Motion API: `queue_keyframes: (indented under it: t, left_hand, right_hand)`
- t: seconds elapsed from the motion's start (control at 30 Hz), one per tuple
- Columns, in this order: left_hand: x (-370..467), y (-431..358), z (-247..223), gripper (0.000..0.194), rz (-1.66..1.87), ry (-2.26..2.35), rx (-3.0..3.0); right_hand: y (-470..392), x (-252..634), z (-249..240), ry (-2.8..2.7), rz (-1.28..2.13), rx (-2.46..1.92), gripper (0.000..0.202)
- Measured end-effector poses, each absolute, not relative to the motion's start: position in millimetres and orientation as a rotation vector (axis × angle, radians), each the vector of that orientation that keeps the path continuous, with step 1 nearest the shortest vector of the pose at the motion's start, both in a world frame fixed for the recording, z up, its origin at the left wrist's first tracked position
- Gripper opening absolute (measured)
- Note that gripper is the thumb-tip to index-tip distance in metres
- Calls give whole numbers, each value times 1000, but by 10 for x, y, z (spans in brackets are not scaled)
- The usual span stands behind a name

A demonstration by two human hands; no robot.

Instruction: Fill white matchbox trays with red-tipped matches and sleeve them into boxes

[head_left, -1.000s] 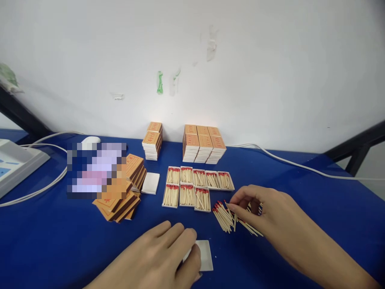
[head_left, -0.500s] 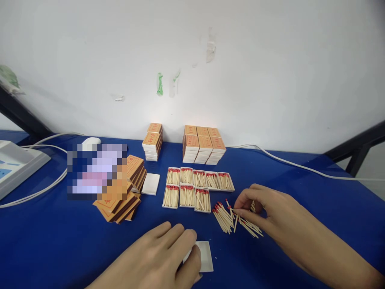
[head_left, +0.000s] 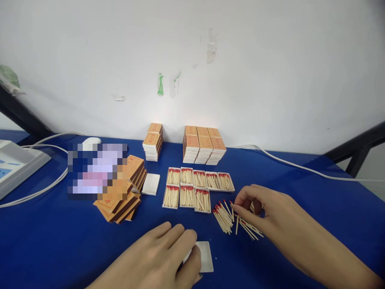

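Nearest the camera: left hand (head_left: 164,255), palm down, fingers bent and close together over the left part of an empty white tray (head_left: 206,257). The tray's right part sticks out past the fingers. Hand is on the tray, but can't tell how firm the grip is, fingertips mostly hidden.

Right hand (head_left: 273,214) is farther right and a bit farther out. Thumb and index in a narrow pinch, with a match (head_left: 231,202) at the tips, red head showing. Other fingers curled.

Loose matches (head_left: 222,220) lie directly below and just left of that hand, partly under it. One bunch is roughly aligned, red heads pointing away; the rest fan out crosswise toward the wrist. Some show through the gap behind the fingers; can't tell if those are in hand or on the table (head_left: 99,253).

Beyond the left hand: eight filled trays (head_left: 171,207) packed side by side, three in the near row, five in the far one. Left of them, a white box piece (head_left: 150,184), then a slumped pile of orange sleeves (head_left: 118,205), partly pixelated.

Farthest: two stacks of closed matchboxes by the wall (head_left: 270,80), smaller stack (head_left: 152,139) left, larger stack (head_left: 205,142) right. White cable (head_left: 288,163) runs off right.
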State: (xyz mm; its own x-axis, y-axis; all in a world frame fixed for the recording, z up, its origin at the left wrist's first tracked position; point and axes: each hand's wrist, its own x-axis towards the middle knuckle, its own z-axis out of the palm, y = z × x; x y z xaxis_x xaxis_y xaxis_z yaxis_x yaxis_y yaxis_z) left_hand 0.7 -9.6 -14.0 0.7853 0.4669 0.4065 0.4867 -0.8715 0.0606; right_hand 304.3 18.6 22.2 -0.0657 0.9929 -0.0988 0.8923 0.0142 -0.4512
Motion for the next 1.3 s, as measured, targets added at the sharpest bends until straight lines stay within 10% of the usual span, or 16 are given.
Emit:
queue_keyframes:
  t: [1.3]
  left_hand:
    - [-5,-115,-152,12,-631,-777,-2911]
  right_hand:
    - [204,2894,228,-1981,705,-2002,40]
